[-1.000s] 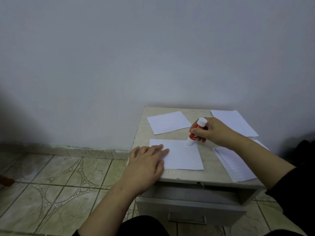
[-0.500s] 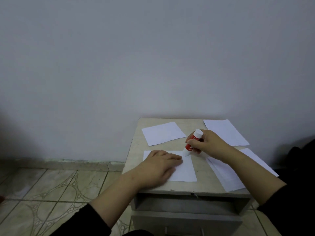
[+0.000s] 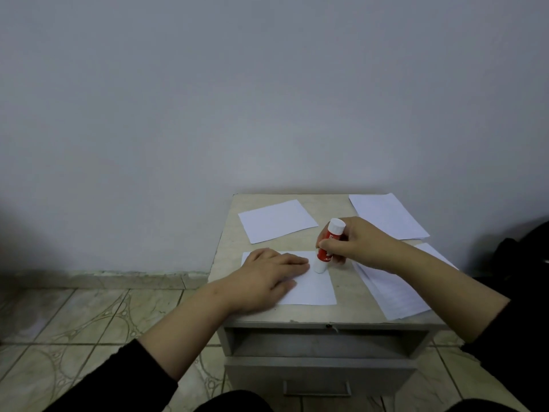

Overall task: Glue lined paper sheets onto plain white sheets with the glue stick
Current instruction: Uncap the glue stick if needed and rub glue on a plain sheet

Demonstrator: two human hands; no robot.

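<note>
Fingers (image 3: 332,243) around red glue stick (image 3: 326,248), white tip on paper (image 3: 315,288)

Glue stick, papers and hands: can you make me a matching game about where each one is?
Things:
1. red and white glue stick
2. left hand
3. lined paper sheets
4. plain white square sheet

Places:
A. far left part of the tabletop
B. flat on the near white sheet
C. in the right hand's grip
D. near right edge of the tabletop

Pairs: 1-C, 2-B, 3-D, 4-A
</note>
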